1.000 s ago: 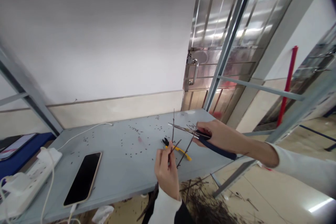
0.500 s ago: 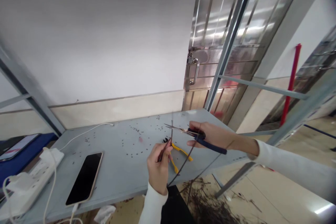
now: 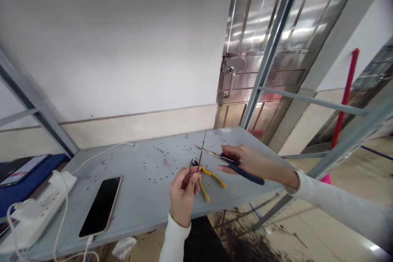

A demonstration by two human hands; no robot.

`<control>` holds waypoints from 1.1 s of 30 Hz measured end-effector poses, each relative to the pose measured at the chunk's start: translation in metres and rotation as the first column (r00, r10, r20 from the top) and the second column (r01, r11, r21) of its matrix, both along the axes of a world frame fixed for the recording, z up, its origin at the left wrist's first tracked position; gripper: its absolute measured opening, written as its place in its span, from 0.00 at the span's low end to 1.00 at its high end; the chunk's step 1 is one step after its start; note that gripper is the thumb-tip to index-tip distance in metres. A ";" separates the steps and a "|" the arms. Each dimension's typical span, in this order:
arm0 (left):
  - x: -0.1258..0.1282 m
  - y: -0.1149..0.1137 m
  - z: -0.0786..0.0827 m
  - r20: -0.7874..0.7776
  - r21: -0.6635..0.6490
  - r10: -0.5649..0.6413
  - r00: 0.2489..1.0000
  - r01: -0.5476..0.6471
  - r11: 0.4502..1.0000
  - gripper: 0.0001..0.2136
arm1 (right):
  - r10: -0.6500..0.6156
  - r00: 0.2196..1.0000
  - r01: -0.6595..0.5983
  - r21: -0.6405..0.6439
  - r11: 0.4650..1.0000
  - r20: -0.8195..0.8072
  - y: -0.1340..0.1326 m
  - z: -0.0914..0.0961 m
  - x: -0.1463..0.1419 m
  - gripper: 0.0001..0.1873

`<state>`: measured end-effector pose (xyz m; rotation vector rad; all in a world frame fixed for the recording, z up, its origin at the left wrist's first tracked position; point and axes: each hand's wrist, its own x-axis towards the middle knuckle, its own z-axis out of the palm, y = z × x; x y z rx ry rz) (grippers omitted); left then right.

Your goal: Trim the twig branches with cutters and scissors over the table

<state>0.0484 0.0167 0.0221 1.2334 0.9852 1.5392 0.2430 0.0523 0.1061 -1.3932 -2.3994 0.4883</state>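
My left hand (image 3: pixel 181 196) is pinched shut on a thin dark twig (image 3: pixel 201 151) that stands nearly upright above the grey table (image 3: pixel 144 196). My right hand (image 3: pixel 248 161) grips dark-handled scissors (image 3: pixel 224 159), their blades pointing left and meeting the twig partway up. Yellow-handled pliers (image 3: pixel 207 178) lie on the table just behind my left hand.
A black phone (image 3: pixel 101 206) lies on the table's left part, with a white power strip (image 3: pixel 33 208) and cables further left. Small dark bits speckle the tabletop. A pile of twig cuttings (image 3: pixel 242 241) lies on the floor below. A metal door (image 3: pixel 260 49) stands behind.
My left hand slid left and drew the twig upright. The long side branch that hung down to the right is gone from the twig. The scissors have closed in on the stem.
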 end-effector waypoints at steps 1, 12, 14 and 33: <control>0.000 0.001 -0.001 0.011 -0.013 0.010 1.000 -0.010 1.000 0.14 | 0.012 1.000 -0.012 -0.025 1.000 -0.003 0.000 -0.001 0.002 0.20; -0.012 0.002 0.001 0.056 -0.106 0.135 0.989 -0.128 0.986 0.15 | -0.326 0.935 0.338 -0.070 0.939 0.144 0.016 -0.088 0.079 0.14; -0.010 -0.003 0.005 0.071 -0.101 0.148 0.986 -0.141 0.985 0.15 | -0.481 0.847 0.498 -0.022 0.867 0.226 0.025 -0.112 0.088 0.12; -0.008 -0.015 0.011 0.040 -0.038 0.235 0.971 -0.234 0.972 0.10 | -0.355 0.885 0.333 0.123 0.935 0.303 0.017 -0.152 -0.014 0.19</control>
